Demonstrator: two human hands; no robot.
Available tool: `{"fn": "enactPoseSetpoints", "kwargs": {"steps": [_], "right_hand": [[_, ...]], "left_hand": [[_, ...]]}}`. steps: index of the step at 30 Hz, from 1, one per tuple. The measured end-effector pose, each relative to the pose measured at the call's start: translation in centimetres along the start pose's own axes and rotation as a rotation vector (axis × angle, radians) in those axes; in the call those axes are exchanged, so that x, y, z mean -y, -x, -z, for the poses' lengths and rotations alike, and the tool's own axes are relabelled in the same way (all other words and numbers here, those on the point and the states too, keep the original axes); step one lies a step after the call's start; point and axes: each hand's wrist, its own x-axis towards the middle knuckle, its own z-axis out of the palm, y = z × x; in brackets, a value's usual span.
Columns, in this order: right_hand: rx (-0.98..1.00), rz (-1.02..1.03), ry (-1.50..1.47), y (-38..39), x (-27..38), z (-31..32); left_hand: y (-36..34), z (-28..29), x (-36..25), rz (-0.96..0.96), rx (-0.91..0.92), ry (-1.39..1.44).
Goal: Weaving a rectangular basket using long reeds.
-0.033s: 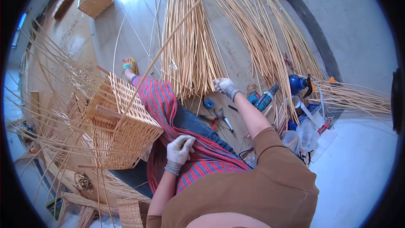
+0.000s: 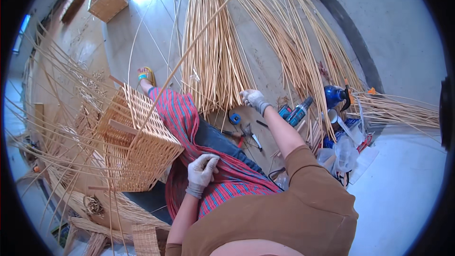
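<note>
My left hand [image 2: 201, 176], in a pale glove, rests curled on a red and blue striped cloth [image 2: 173, 114] across my lap; whether anything is inside its fingers is hidden. My right hand [image 2: 255, 99], gloved too, reaches forward with fingers closed at the lower ends of a long bundle of pale canes [image 2: 211, 52]. Left of my lap a woven basket [image 2: 142, 156] lies tilted, with long loose rods fanning out from it and a wooden strip [image 2: 122, 125] across it. Below my right hand are a blue tape measure [image 2: 234, 118] and hand tools [image 2: 246, 135].
A second cane bundle [image 2: 294, 57] spreads at the right. A cordless drill [image 2: 296, 114], a blue bottle [image 2: 334, 96], plastic containers [image 2: 346, 154] and more canes [image 2: 398, 109] lie right of me. Another basket [image 2: 106, 2] stands at the back left, and my sandalled foot [image 2: 146, 75] is ahead.
</note>
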Motion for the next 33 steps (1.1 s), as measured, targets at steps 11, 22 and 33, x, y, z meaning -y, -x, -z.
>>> {"fn": "enactPoseSetpoints", "kwargs": {"steps": [11,22,33], "right_hand": [[0.026,-0.057,-0.247,0.3,-7.1,5.1],[-0.46,0.537,0.814,-6.4,-9.1,-0.8],[-0.348,0.575,0.864,-3.7,1.3,-8.5]], "left_hand": [[0.2,0.5,1.1,-0.085,0.002,0.035],[-0.6,0.1,0.4,-0.048,0.035,0.05],[-0.7,1.1,0.7,-0.012,0.068,0.064]]}}
